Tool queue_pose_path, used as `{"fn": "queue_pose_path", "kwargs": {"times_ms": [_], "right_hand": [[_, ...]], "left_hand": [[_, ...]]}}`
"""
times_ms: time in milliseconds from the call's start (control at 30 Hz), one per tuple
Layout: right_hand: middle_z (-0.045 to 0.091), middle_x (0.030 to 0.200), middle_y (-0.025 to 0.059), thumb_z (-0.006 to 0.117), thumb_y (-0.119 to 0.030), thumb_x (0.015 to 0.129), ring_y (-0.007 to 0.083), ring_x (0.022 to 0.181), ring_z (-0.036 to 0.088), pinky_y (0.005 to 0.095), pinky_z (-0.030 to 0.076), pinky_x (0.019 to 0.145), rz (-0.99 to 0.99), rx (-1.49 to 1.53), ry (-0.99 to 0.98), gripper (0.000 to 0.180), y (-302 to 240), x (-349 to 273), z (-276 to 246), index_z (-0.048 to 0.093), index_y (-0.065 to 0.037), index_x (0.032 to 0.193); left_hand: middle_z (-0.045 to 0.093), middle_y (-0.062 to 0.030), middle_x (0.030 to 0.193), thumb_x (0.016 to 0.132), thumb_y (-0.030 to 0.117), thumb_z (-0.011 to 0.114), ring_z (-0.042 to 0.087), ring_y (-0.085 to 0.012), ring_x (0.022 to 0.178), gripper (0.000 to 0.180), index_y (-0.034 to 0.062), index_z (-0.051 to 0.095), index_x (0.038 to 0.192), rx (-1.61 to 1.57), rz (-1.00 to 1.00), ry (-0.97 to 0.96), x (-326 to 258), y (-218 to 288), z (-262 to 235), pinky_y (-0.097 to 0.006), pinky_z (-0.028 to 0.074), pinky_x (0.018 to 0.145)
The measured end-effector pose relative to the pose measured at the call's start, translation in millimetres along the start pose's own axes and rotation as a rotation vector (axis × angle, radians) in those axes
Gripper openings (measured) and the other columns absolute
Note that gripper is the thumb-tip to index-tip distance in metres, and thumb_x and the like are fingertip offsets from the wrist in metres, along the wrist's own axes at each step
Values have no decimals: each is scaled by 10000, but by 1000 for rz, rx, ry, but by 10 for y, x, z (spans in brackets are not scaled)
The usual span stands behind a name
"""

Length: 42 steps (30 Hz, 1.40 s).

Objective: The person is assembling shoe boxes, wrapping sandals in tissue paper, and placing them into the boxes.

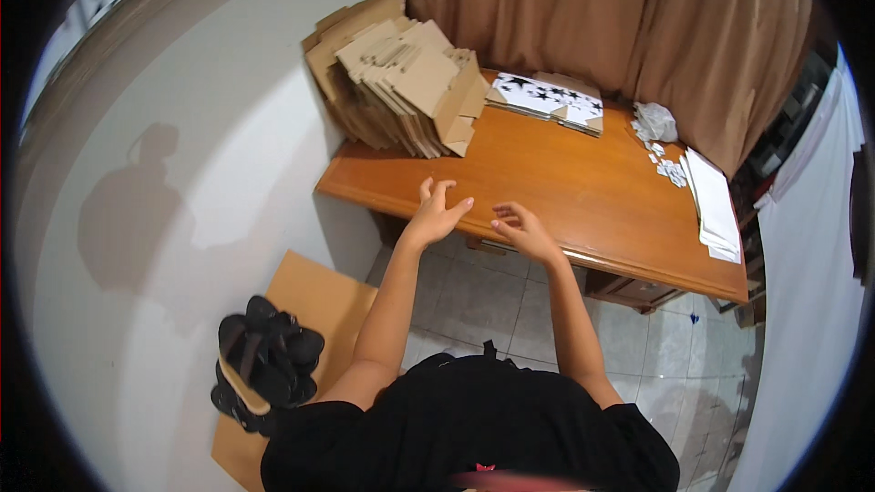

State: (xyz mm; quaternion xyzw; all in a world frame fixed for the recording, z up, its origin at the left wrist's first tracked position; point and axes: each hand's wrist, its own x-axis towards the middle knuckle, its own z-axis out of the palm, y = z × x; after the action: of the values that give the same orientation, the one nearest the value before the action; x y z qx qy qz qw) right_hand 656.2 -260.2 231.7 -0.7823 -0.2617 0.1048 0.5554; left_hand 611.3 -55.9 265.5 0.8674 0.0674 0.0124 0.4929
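Note:
Both my arms reach forward to the front edge of a brown wooden desk. My left hand is open and holds nothing, its thumb and fingers spread above the desk edge. To its right, my right hand is also empty, with fingers apart and slightly curled. A gap lies between the two hands. Nearest to my left hand, a tall leaning stack of flattened cardboard boxes stands on the desk's left end.
At the desk's back lies a white stack with black stars. Toward the right are a crumpled plastic bag, small white pieces and white paper sheets. Black sandals rest on a cardboard sheet at the lower left. Brown curtains hang behind.

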Motion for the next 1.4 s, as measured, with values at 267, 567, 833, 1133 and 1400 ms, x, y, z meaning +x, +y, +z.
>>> {"fn": "queue_pose_path", "kwargs": {"times_ms": [267, 567, 833, 1133, 1400], "right_hand": [[560, 1075, 212, 608, -300, 836, 254, 954, 583, 337, 477, 777, 291, 66, 131, 480, 532, 232, -529, 495, 39, 1156], [565, 1074, 212, 607, -294, 833, 247, 948, 579, 331, 467, 790, 349, 63, 225, 498, 1383, 913, -1377, 487, 60, 1162], [554, 1098, 241, 623, -314, 810, 272, 972, 574, 344, 458, 820, 413, 0, 234, 536, 2017, 1499, -2054, 486, 48, 1180], [548, 1094, 250, 626, -271, 804, 288, 976, 559, 362, 461, 799, 372, -193, 248, 498, 2532, 2257, -2653, 490, 43, 1166], [496, 1160, 271, 637, -286, 795, 359, 1032, 541, 404, 451, 846, 443, -28, 322, 541, 3021, 2569, -2715, 451, 44, 1181]], "left_hand": [[360, -262, 1310, 810, 492, 553, 343, -360, 1241, 670, 5, 417, 1249, 118, -16, -411, 1058, -33, 697, -403, 326, 994], [380, -264, 1302, 779, 519, 572, 339, -354, 1245, 732, -18, 411, 1249, 121, 10, -535, 2308, 42, 1480, -406, 317, 1003], [327, -273, 1340, 767, 531, 570, 298, -355, 1273, 766, -41, 420, 1254, 126, -84, -524, 3308, 39, 1997, -393, 283, 1029], [34, -247, 1447, 771, 486, 586, 31, -368, 1351, 836, 16, 237, 1367, 461, -132, -419, 4614, 19, 2467, -544, 153, 1050], [55, -160, 1463, 803, 302, 585, 24, -343, 1354, 686, 94, 262, 1372, 626, -34, -305, 5399, -88, 2613, -566, 112, 1051]]}}
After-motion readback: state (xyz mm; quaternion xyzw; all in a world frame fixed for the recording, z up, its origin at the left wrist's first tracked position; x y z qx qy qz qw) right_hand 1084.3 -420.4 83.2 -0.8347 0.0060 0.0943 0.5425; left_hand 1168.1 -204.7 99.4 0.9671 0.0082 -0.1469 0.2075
